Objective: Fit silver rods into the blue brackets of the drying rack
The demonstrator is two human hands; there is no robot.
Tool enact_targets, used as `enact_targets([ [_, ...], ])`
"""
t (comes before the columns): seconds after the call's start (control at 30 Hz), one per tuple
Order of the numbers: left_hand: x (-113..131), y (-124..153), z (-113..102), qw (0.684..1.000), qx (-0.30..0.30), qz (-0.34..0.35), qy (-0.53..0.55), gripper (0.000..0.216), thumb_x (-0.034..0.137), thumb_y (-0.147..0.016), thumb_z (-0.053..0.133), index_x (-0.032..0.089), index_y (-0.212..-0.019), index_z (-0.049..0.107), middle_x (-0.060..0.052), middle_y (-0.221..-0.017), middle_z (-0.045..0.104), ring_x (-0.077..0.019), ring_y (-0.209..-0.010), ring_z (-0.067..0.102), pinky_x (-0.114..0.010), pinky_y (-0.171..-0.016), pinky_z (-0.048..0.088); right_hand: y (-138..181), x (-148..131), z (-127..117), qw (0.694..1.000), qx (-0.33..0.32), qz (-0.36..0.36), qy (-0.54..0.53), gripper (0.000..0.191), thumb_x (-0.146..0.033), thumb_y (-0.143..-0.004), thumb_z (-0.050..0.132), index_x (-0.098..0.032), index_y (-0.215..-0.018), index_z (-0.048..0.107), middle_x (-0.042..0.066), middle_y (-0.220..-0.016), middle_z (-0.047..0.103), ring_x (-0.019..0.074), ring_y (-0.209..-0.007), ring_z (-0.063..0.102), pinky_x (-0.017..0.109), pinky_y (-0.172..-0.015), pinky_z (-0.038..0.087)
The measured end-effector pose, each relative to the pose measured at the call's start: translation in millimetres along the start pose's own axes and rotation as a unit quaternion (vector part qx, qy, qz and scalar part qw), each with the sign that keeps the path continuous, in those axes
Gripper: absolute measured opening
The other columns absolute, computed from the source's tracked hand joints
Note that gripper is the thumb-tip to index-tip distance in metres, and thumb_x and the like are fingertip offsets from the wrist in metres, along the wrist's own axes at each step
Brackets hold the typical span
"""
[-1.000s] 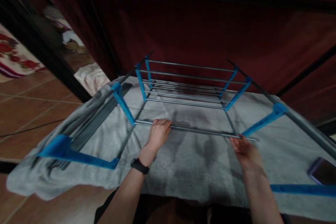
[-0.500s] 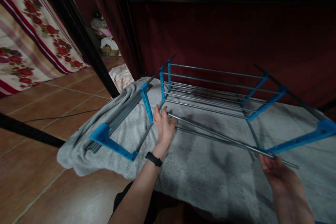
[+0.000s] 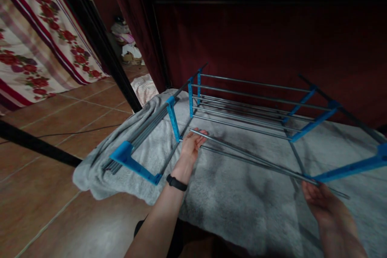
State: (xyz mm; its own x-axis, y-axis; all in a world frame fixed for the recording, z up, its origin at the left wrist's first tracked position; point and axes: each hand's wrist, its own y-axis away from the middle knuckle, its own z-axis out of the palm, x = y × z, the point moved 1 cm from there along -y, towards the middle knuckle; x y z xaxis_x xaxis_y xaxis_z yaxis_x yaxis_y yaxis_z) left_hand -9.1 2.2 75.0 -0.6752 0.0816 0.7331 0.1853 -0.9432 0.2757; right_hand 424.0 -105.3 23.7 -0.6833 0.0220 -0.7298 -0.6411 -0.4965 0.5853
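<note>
A rack frame with blue plastic brackets point(image 3: 173, 121) and grey metal rods point(image 3: 254, 96) stands on a grey blanket. A loose-looking metal rod point(image 3: 229, 145) slants across its near side. Its left end lies across the fingers of my left hand point(image 3: 192, 145), palm turned up, close to a blue bracket. My right hand point(image 3: 322, 197) grips the rod near its right end, beside the right blue bracket point(image 3: 350, 168); some of its fingers are hidden. A second metal rod point(image 3: 223, 152) runs just below the slanted one, passing behind my left hand.
Several grey tubes point(image 3: 148, 129) lie bundled along the left side. The grey blanket point(image 3: 236, 209) covers the surface beneath. Behind hangs a dark red cloth point(image 3: 242, 40). A black post point(image 3: 102, 44), a floral curtain point(image 3: 45, 36) and tiled floor point(image 3: 60, 181) are at left.
My left hand has turned palm up and come under the rod's left end, which now lies across its fingers. My right hand keeps its grip. The view has shifted slightly.
</note>
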Motion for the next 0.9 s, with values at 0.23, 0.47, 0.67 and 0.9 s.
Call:
enact_targets([
  [0.23,-1,0,1,1.0,-0.016,0.006,0.007,0.016,0.012,-0.078,0.074,0.014,-0.092,0.067,-0.009,-0.093,0.076,-0.0166,-0.085,0.073,-0.029,-0.083,0.055,-2,0,0,0.999,0.033,0.036,0.011,0.026,-0.004,-0.087,0.044,-0.021,-0.081,0.063,0.001,-0.085,0.065,0.0103,-0.065,0.066,0.021,-0.053,0.06],
  [0.47,-4,-1,0,1.0,-0.008,0.021,-0.01,0.024,0.019,-0.068,0.086,0.015,-0.079,0.065,-0.005,-0.084,0.072,-0.012,-0.076,0.068,-0.023,-0.073,0.052,-12,2,-3,0.999,0.018,0.044,0.026,0.023,-0.012,-0.092,0.045,-0.021,-0.078,0.061,0.001,-0.081,0.063,0.0111,-0.061,0.065,0.022,-0.051,0.059],
  [0.67,-4,-3,-1,0.999,0.006,0.03,-0.037,0.032,0.027,-0.064,0.089,0.017,-0.074,0.06,0.0,-0.078,0.068,-0.0084,-0.065,0.061,-0.022,-0.066,0.049,-12,3,-3,1.0,0.0,0.004,0.005,0.021,-0.014,-0.093,0.051,-0.02,-0.075,0.06,-0.001,-0.079,0.063,0.01,-0.063,0.066,0.02,-0.057,0.062],
  [0.9,-4,-2,0,0.999,0.001,0.033,-0.032,0.029,0.023,-0.063,0.089,0.017,-0.079,0.066,-0.001,-0.079,0.068,-0.0087,-0.064,0.059,-0.023,-0.065,0.048,-7,2,1,1.0,0.011,0.008,0.004,0.022,-0.012,-0.094,0.049,-0.02,-0.077,0.061,-0.001,-0.078,0.062,0.0096,-0.063,0.066,0.02,-0.056,0.062],
])
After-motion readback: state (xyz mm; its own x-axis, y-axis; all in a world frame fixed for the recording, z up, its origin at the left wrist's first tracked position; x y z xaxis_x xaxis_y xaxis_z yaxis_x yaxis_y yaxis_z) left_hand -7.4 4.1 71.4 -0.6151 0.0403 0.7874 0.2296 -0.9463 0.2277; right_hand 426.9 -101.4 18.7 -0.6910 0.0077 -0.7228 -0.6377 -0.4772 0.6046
